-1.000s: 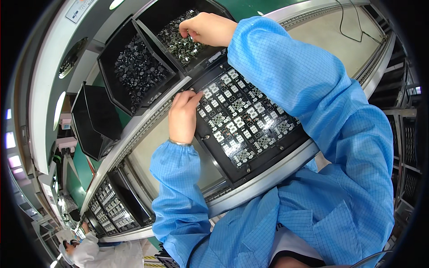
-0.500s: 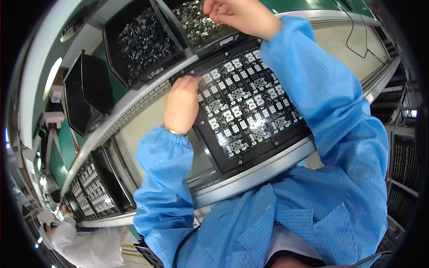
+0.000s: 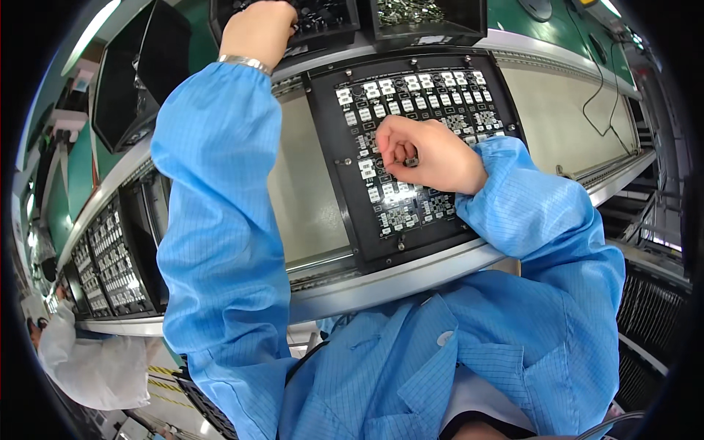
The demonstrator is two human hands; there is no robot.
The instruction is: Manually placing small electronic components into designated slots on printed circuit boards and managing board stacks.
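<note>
A black carrier panel (image 3: pixel 345 198) lies on the conveyor in front of me, filled with several small white and dark circuit boards. My right hand (image 3: pixel 433 155) rests on its middle, fingers curled and pinched on a small dark component against the boards. My left hand (image 3: pixel 258 29) is stretched up into a black parts bin (image 3: pixel 323 26) behind the panel. Its fingertips are hidden inside the bin, so what they hold is unseen. A metal band shows at that wrist. Both arms wear blue sleeves.
A second black bin (image 3: pixel 429 15) with shiny metal parts stands right of the first, and a dark one (image 3: pixel 128 88) at far left. Another loaded panel (image 3: pixel 114 257) sits further left on the metal conveyor rail (image 3: pixel 411 275). A person in white (image 3: pixel 81 359) is lower left. A black cable (image 3: pixel 594 95) crosses the beige surface.
My right hand has left the parts bin and come down onto the panel. My left hand has lifted off the panel and gone up into the bin. The view has swung.
</note>
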